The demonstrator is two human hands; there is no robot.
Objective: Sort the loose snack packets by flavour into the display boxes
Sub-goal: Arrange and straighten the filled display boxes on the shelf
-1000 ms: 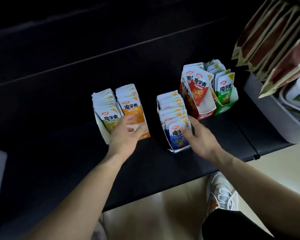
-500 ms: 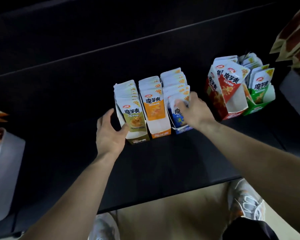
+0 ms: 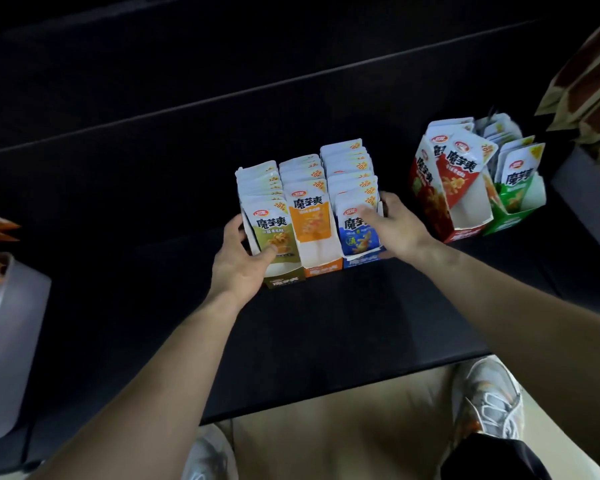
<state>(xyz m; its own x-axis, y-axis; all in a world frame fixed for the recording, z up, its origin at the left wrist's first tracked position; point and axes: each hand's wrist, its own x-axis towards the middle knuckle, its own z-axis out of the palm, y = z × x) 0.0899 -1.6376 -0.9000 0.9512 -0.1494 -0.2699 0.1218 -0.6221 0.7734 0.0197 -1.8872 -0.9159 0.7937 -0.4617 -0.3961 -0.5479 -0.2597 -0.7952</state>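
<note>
Olive box [image 3: 284, 280], orange box [image 3: 321, 270] and blue box [image 3: 361, 261] stand flush mid-table [image 3: 326, 323], packets [image 3: 305, 209] filed inside. Left hand [image 3: 239, 265] clasps the olive box, thumb on its front packet. Right hand [image 3: 395, 226] seems curled round the blue box, though blur hides the grip. Squaring-up, I'd say. Next: slide red box [image 3: 465, 233] and green box [image 3: 510, 220], right, alongside.

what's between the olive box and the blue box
The orange box, full of orange packets, stands between the olive box and the blue box, touching both; head view.
</note>
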